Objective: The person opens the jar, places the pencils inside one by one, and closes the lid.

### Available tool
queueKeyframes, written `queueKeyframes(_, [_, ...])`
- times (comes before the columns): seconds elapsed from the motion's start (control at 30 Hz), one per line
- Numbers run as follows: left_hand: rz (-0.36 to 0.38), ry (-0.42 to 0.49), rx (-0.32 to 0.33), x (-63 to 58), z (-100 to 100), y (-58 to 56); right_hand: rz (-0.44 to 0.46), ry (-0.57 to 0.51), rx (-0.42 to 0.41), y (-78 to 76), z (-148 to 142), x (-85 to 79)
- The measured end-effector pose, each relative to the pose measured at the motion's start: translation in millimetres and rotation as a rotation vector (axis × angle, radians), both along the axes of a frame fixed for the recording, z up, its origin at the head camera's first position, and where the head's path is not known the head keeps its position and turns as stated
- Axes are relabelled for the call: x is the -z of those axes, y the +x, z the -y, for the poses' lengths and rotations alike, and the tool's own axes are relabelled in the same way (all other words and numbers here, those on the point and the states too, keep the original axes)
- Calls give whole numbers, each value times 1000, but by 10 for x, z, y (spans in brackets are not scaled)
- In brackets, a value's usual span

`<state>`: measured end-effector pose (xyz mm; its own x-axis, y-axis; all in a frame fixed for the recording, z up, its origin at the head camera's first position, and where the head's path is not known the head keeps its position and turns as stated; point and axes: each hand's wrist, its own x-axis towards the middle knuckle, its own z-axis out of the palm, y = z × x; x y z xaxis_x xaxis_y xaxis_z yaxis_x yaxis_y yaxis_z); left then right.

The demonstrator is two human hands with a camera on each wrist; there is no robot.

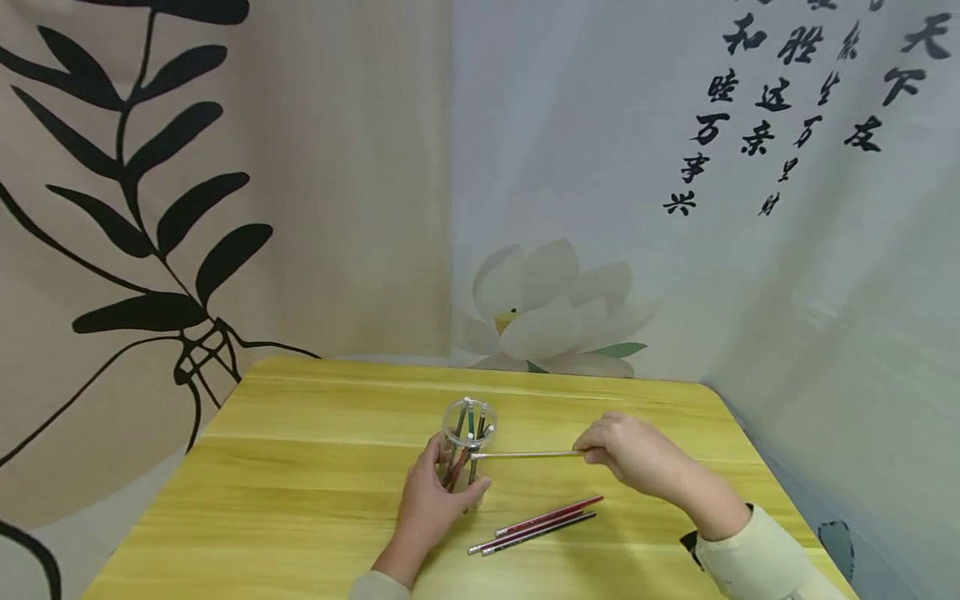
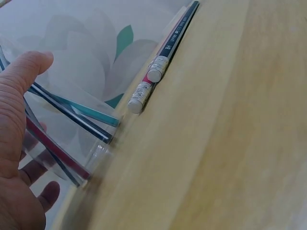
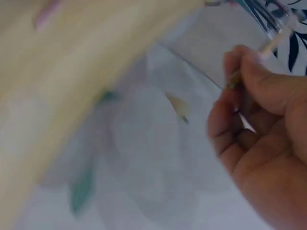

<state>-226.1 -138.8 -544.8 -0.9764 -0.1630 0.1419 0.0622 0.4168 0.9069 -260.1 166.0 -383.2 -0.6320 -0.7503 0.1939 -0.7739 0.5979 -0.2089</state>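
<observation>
A clear cup holding several pencils stands on the table. My left hand grips it low from the near left side; in the left wrist view my left thumb and fingers lie about the clear wall, with dark, teal and red pencils inside. My right hand pinches one end of a pale, slender pencil. That pencil lies level in the air, its white-tipped far end at the cup's side below the rim. In the right wrist view, my thumb and forefinger pinch the pencil's end.
Red and black pencils lie together on the wood-patterned table, to the right of my left hand. Behind the table hangs a backdrop printed with leaves, a lotus and black characters.
</observation>
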Motion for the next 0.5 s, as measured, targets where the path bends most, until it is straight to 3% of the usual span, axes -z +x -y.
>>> queueKeyframes(0.07, [6, 4, 0, 9, 11, 13, 206, -96, 32, 5, 92, 116])
queueKeyframes(0.13, [13, -1, -3, 20, 18, 31, 385, -274, 66, 12, 226, 154])
queueKeyframes(0.2, [11, -6, -9, 23, 22, 45, 495, -455, 98, 24, 409, 121])
queueKeyframes(0.27, [1, -6, -15, 17, 26, 52, 526, -580, 98, 19, 628, 59])
queueKeyframes(0.33, [-13, 3, -11, 2, 29, 43, 513, -632, 83, 0, 842, 4])
queueKeyframes(0.5, [-16, 9, 13, -26, 36, 9, 491, -604, 61, -49, 1162, 12])
